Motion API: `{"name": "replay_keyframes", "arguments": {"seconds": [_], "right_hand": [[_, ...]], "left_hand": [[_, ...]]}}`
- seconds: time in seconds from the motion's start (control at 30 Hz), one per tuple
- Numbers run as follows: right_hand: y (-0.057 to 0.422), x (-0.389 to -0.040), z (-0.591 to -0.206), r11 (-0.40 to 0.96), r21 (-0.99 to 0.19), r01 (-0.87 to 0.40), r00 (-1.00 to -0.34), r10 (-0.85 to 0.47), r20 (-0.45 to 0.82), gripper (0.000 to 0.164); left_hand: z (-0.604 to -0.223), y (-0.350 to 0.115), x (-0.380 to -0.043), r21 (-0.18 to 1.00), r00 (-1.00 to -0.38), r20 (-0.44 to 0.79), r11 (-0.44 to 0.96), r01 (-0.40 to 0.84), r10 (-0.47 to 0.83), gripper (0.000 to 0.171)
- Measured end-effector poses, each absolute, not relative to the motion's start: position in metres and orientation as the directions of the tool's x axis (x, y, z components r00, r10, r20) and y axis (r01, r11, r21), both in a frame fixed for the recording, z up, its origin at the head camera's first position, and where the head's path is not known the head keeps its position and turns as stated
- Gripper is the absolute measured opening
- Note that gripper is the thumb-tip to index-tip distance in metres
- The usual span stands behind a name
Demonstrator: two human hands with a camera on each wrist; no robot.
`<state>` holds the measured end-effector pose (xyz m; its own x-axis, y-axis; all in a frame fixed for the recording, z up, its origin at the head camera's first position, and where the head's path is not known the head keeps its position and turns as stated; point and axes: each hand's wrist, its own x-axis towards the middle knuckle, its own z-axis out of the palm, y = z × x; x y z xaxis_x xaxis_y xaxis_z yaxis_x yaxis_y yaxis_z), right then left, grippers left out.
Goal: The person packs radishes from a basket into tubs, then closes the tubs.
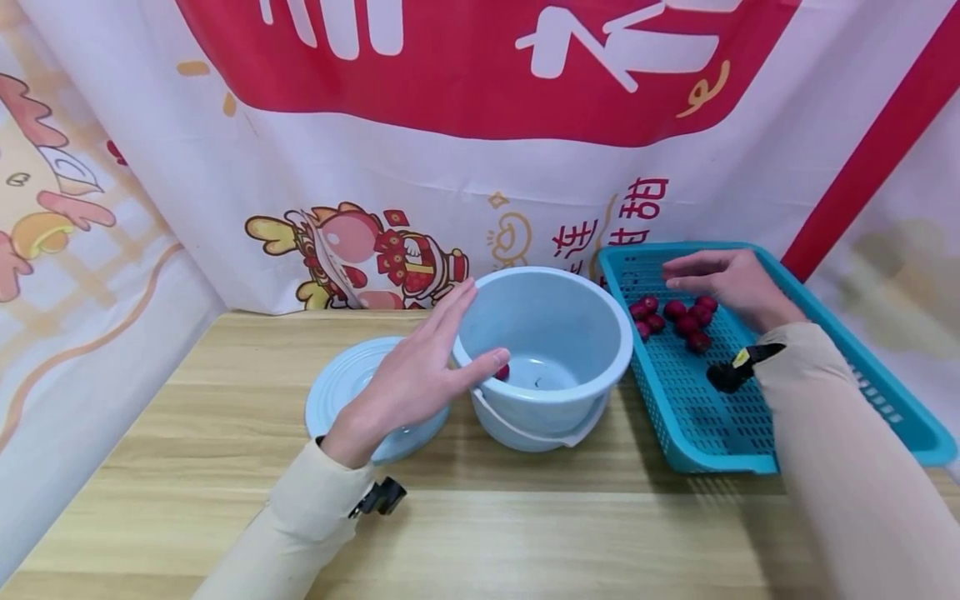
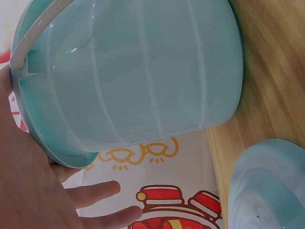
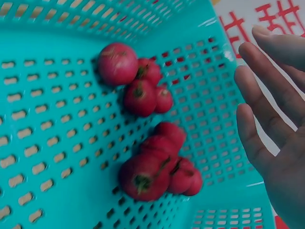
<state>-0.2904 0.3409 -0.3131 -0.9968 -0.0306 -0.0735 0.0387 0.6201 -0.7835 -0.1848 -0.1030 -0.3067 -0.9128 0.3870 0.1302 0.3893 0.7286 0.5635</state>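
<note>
My left hand (image 1: 420,375) is at the left rim of a light blue bucket (image 1: 540,412), fingers extended and thumb over the rim. The left wrist view shows that hand beside the bucket's upper edge. Inside the bucket, part of a red radish (image 1: 502,372) shows near the thumb; the rest of the bottom is partly hidden. Over the far part of a teal basket (image 1: 720,429), my right hand (image 1: 723,283) hovers with loosely bent fingers and nothing in them. Several small red radishes (image 3: 143,176) lie in two clusters on the basket floor below it.
A light blue round lid (image 1: 337,375) lies left of the bucket, partly under my left forearm. The bucket's white handle (image 1: 517,431) hangs down in front. Behind the wooden table (image 1: 480,542) hangs a printed cloth (image 1: 420,158).
</note>
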Motion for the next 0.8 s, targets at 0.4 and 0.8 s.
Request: {"name": "replay_keyframes", "arguments": {"seconds": [0.4,0.8], "right_hand": [[0.345,-0.301,-0.337,0.683,-0.725,0.092,-0.981,-0.062,-0.183,0.054],[0.342,-0.305,-0.35,0.765,-0.638,0.09,-0.97,-0.079,-0.231,0.046]], "left_hand": [[-0.308,-0.103,-0.186,0.559,-0.911,0.139,0.728,0.396,0.388,0.096],[-0.308,-0.102,-0.186,0.557,-0.914,0.136,0.733,0.39,0.383,0.097]]}}
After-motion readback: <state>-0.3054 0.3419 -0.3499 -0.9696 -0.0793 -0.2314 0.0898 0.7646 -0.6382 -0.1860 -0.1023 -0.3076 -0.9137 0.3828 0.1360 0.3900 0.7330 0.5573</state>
